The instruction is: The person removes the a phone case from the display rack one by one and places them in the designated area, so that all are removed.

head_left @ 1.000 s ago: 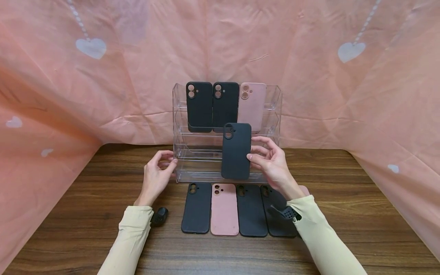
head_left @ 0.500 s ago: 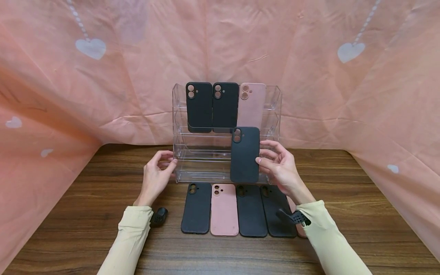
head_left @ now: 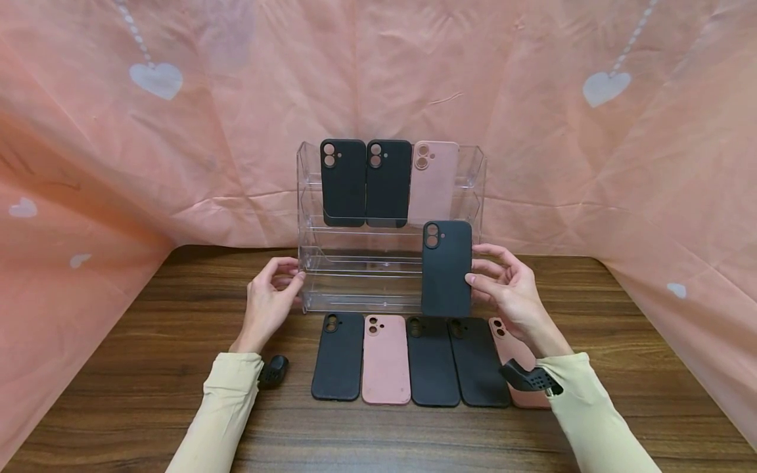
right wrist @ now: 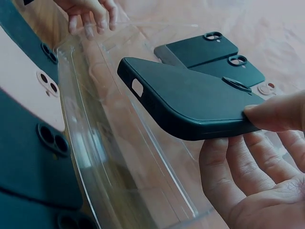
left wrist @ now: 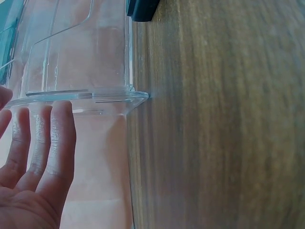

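A black phone case (head_left: 447,268) is upright in my right hand (head_left: 516,289), its right edge pinched between thumb and fingers. It is in front of the right part of a clear tiered display rack (head_left: 355,303). In the right wrist view the case (right wrist: 190,95) lies between the thumb above and several fingers below. My left hand (head_left: 271,303) touches the rack's left side with its fingertips. The left wrist view has those fingers (left wrist: 62,138) fairly straight against the clear side panel (left wrist: 86,52). On the top tier stand two black cases (head_left: 344,187) and a pink case (head_left: 434,184).
Flat before the rack lies a row of black and pink cases, among them a left black case (head_left: 338,361), a pink case (head_left: 386,364) and a rightmost pink case (head_left: 513,348) partly behind my right wrist. Pink cloth (head_left: 378,66) hangs behind the wooden table (head_left: 148,341).
My right hand has carried the black case to the right and slightly down, uncovering more of the pink case on the top tier. The left hand has stayed at the rack's side.
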The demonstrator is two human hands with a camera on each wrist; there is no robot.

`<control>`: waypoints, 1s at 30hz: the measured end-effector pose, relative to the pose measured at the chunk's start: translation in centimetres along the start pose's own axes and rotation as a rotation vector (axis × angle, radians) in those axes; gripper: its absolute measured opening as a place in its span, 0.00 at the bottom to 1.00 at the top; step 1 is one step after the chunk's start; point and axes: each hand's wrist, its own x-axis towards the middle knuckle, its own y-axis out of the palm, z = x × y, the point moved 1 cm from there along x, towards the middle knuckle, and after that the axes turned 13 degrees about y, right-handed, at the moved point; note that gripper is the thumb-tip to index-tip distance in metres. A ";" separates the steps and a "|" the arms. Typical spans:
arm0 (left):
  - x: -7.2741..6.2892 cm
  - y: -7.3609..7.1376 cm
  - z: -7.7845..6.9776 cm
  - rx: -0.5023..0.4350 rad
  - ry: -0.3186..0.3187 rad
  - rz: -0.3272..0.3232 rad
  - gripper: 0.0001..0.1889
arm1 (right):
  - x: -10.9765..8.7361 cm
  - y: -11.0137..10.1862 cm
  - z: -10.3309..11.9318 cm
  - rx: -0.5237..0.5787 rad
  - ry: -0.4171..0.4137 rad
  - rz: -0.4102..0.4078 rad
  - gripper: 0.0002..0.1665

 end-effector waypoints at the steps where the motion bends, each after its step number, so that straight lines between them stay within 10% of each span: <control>1: 0.0 0.0 0.0 -0.001 0.000 0.000 0.12 | -0.1 -0.2 0.0 -0.002 0.001 -0.002 0.27; 30: 0.0 0.1 0.2 -0.005 -0.001 -0.006 0.12 | -4.1 -5.5 0.5 0.075 -0.013 0.026 0.30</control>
